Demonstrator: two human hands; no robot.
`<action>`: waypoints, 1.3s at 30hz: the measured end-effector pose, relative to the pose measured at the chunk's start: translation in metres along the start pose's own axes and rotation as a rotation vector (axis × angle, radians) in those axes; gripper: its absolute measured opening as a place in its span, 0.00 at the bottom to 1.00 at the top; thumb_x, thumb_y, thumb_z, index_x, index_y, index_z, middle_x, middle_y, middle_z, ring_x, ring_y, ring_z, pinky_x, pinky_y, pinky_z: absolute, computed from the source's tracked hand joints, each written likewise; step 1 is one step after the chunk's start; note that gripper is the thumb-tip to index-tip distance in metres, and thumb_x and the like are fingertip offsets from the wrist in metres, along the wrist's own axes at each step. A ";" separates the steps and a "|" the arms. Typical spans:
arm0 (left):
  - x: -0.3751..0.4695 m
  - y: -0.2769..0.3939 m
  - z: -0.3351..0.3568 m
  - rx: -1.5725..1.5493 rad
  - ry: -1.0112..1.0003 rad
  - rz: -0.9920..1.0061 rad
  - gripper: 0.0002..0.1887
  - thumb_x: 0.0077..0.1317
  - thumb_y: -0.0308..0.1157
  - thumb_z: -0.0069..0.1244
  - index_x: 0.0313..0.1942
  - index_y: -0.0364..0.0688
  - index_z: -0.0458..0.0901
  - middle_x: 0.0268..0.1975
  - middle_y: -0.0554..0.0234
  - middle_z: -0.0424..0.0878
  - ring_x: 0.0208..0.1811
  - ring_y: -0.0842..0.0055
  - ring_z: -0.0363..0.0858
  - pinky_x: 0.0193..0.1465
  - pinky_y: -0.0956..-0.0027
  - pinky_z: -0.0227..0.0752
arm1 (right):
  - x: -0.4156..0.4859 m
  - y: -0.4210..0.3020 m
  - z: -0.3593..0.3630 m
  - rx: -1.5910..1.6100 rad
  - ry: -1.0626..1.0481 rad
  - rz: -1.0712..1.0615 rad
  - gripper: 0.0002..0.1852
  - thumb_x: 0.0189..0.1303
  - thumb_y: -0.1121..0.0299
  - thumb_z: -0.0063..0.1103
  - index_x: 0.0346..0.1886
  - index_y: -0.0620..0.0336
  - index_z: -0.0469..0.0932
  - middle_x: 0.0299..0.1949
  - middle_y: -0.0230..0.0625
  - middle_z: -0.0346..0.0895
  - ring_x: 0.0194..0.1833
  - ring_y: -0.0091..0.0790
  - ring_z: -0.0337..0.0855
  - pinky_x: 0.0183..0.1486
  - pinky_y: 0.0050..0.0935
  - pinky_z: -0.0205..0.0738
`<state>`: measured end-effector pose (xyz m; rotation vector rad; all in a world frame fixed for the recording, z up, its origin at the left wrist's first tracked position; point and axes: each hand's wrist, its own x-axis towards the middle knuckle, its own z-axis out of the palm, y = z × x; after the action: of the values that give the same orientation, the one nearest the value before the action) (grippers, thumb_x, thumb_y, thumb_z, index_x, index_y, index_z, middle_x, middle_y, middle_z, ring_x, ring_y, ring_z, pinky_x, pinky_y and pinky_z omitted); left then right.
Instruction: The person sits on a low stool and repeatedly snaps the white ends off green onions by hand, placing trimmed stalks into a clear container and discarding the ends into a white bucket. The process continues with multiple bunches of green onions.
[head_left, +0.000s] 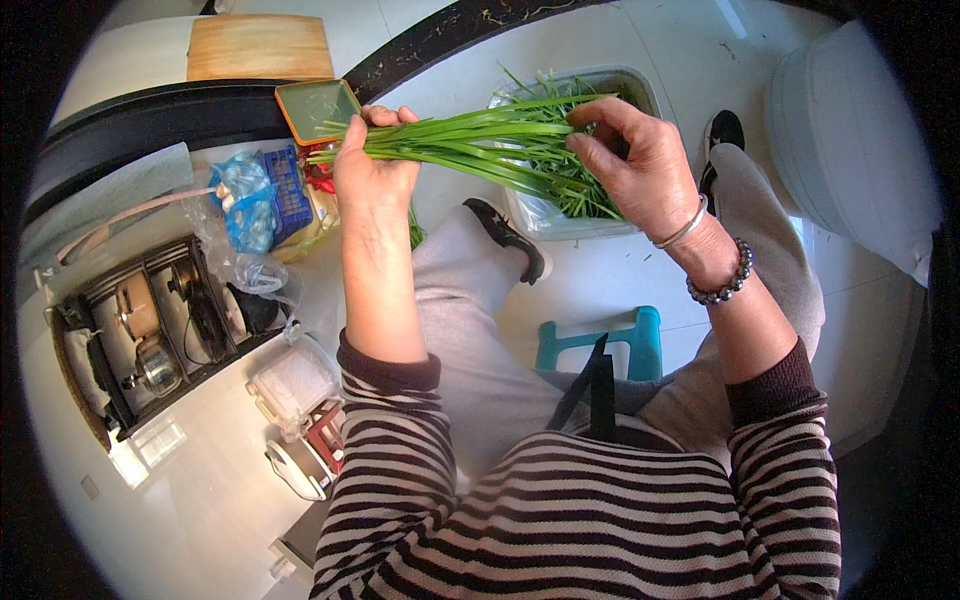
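A bunch of long flat green leaves, which look like garlic chives (480, 139), lies across my left hand (379, 154). That hand grips it near the pale cut ends, palm up. At the leaf tips is my right hand (637, 161), thumb and forefinger curled close together; whether a leaf is pinched between them is unclear. A metal bangle (684, 223) and a dark bead bracelet (724, 276) are on the right wrist. Below the bunch stands a plastic-lined bin (577, 229) with many loose green leaves (555, 169) inside, partly hidden by my right hand.
A teal plastic stool (643, 341) stands between my legs. Left are an orange-rimmed tray (321, 112), a blue basket (285, 191), a blue plastic bag (246, 202) and an open drawer (154, 337) with cookware. A large pale round container (847, 142) is at right.
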<state>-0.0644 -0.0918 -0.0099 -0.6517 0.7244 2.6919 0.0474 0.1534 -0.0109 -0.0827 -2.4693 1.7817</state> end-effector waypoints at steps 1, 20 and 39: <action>0.000 0.000 0.000 0.005 0.010 0.005 0.16 0.70 0.36 0.30 0.31 0.33 0.67 0.24 0.59 0.70 0.29 0.70 0.70 0.48 0.61 0.68 | -0.001 0.002 0.001 -0.036 -0.010 0.003 0.08 0.55 0.73 0.58 0.38 0.64 0.76 0.25 0.33 0.74 0.26 0.20 0.71 0.30 0.21 0.68; 0.011 0.036 -0.005 -0.091 0.203 0.075 0.14 0.70 0.34 0.30 0.27 0.35 0.64 0.22 0.61 0.66 0.26 0.71 0.68 0.44 0.63 0.70 | 0.008 0.027 -0.002 0.606 0.224 0.465 0.04 0.59 0.71 0.51 0.30 0.60 0.72 0.19 0.25 0.67 0.17 0.17 0.64 0.19 0.17 0.60; 0.009 0.033 -0.009 -0.097 0.186 0.035 0.15 0.70 0.36 0.30 0.29 0.35 0.66 0.23 0.62 0.67 0.25 0.74 0.69 0.43 0.65 0.72 | 0.000 0.017 0.006 0.193 0.122 0.266 0.13 0.55 0.68 0.53 0.39 0.68 0.76 0.27 0.35 0.76 0.30 0.23 0.73 0.35 0.23 0.70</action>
<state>-0.0811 -0.1227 -0.0078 -0.9313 0.6579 2.7384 0.0468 0.1534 -0.0288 -0.5103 -2.2774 2.0376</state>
